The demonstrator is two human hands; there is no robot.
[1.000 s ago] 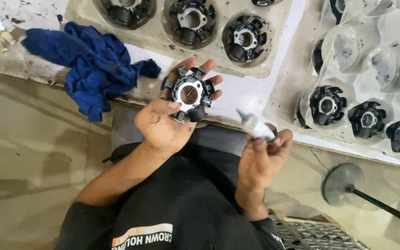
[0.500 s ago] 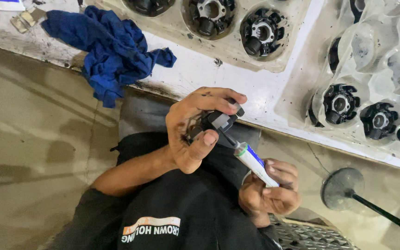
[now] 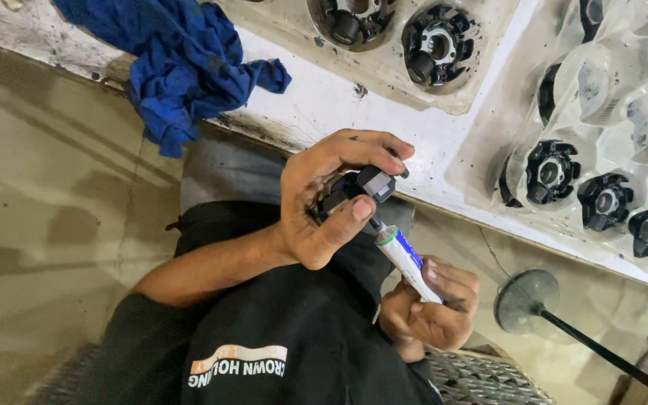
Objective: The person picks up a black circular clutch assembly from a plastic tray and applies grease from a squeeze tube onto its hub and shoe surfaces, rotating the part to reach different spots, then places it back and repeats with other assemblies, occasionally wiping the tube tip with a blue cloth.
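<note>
My left hand (image 3: 316, 202) is closed around a black round toothed part (image 3: 365, 186), held tilted on edge just below the bench edge. My right hand (image 3: 433, 307) grips a small white tube (image 3: 405, 257) with a blue label and a green collar. The tube points up and to the left, and its thin nozzle touches the underside of the black part. My fingers hide most of the part. Both hands are over my lap, above my black shirt.
A crumpled blue rag (image 3: 181, 60) lies on the stained white bench (image 3: 316, 105). Clear moulded trays (image 3: 489, 161) on the bench hold several more black toothed parts (image 3: 553, 171). A metal disc on a rod (image 3: 526, 300) and a wire mesh seat (image 3: 481, 379) are at lower right.
My left hand turned the part from face-up to on edge and lowered it. My right hand raised the tube until its nozzle met the part.
</note>
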